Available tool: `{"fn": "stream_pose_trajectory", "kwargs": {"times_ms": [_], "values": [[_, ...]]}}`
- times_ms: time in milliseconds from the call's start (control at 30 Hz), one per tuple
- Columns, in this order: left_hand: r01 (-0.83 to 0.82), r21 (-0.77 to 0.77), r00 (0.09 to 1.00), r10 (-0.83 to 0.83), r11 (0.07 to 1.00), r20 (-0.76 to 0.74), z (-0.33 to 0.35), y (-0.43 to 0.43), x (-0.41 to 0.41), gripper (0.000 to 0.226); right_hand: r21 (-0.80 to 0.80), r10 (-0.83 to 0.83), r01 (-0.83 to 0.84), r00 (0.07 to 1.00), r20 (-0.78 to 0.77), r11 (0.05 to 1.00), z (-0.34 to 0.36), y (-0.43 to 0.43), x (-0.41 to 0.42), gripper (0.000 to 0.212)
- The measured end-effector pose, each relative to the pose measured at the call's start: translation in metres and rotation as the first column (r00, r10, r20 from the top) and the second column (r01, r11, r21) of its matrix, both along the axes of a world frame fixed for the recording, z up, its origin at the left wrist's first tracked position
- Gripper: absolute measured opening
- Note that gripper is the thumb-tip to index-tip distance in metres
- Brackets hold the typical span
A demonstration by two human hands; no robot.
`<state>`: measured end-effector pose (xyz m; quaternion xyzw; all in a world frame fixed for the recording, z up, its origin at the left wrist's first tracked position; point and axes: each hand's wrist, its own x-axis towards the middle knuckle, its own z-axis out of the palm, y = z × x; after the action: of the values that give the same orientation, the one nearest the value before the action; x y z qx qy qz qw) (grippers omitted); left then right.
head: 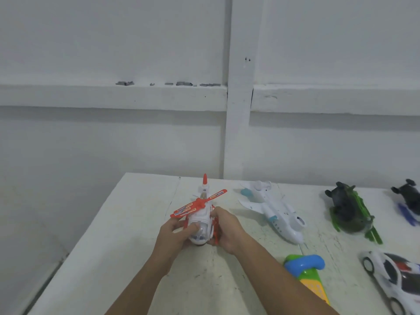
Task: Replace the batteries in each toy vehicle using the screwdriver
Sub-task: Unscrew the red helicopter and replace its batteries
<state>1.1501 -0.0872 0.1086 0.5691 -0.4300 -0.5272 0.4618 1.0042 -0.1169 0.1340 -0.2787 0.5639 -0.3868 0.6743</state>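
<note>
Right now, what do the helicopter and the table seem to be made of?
The helicopter is likely moulded plastic: glossy white body, red rotor, clear shiny nose. The table is probably painted wood: matte white, with scuffs and a plank seam.

Illumination: dim, even and diffuse; cool grey-green cast on wall (113, 144) and desk (127, 258).
Source: outside the view; direction cannot be determined.
Shadows: soft band under the wall ledge (91, 96); faint patch on the desk beneath the left hand (175, 233) and right hand (227, 230).
Sharpness: soft overall; toy helicopter (202, 221) in the hands clearest; black-and-blue toy (408, 201) at the right edge smeared.
Distortion: wide-angle stretch; desk edges splay toward the lower corners.
</note>
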Motion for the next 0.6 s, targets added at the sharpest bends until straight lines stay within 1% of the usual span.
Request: {"fn": "stream_pose_trajectory", "kwargs": {"times_ms": [67, 167, 200, 267, 333, 400, 433, 467, 533, 600], "values": [[0.013, 0.003, 1.000, -0.013, 1.000, 0.015, -0.001, -0.003, 0.003, 0.060, -0.009, -0.020, 0.019, 0.999, -0.033, 1.000, -0.001, -0.002, 0.004, 0.019], [0.003, -0.017, 1.000, -0.003, 1.000, 0.008, -0.002, -0.003, 0.002, 0.048, -0.039, -0.033, 0.030, 0.995, -0.099, 0.999, 0.001, -0.001, 0.006, 0.020], [-0.005, -0.033, 1.000, 0.005, 0.999, 0.008, -0.003, -0.002, 0.001, 0.051, -0.050, -0.037, 0.030, 0.989, -0.140, 0.998, 0.001, 0.000, 0.006, 0.024], [-0.037, -0.055, 0.999, 0.038, 0.998, 0.023, -0.002, 0.003, 0.001, 0.065, -0.066, -0.029, 0.012, 0.967, -0.251, 0.998, 0.002, 0.003, 0.003, 0.038], [-0.085, -0.051, 0.996, 0.087, 0.995, 0.038, 0.000, 0.008, 0.001, 0.083, -0.085, -0.022, -0.009, 0.930, -0.366, 0.996, 0.010, 0.009, -0.002, 0.044], [-0.148, -0.032, 0.987, 0.149, 0.988, 0.054, 0.002, 0.015, -0.001, 0.095, -0.121, 0.000, -0.070, 0.866, -0.499, 0.990, 0.018, 0.015, -0.008, 0.059], [-0.187, -0.032, 0.979, 0.189, 0.982, 0.073, 0.002, 0.019, -0.003, 0.095, -0.133, 0.023, -0.120, 0.820, -0.572, 0.984, 0.023, 0.019, -0.013, 0.062], [-0.233, -0.033, 0.967, 0.235, 0.972, 0.095, 0.001, 0.024, -0.007, 0.091, -0.151, 0.042, -0.179, 0.766, -0.641, 0.972, 0.029, 0.024, -0.018, 0.062], [-0.336, -0.013, 0.933, 0.335, 0.942, 0.128, 0.000, 0.035, -0.017, 0.072, -0.174, 0.055, -0.268, 0.672, -0.739, 0.948, 0.040, 0.033, -0.031, 0.056], [-0.398, 0.029, 0.908, 0.388, 0.917, 0.158, -0.002, 0.045, -0.028, 0.058, -0.213, 0.036, -0.308, 0.640, -0.768, 0.927, 0.054, 0.039, -0.050, 0.044]]}}
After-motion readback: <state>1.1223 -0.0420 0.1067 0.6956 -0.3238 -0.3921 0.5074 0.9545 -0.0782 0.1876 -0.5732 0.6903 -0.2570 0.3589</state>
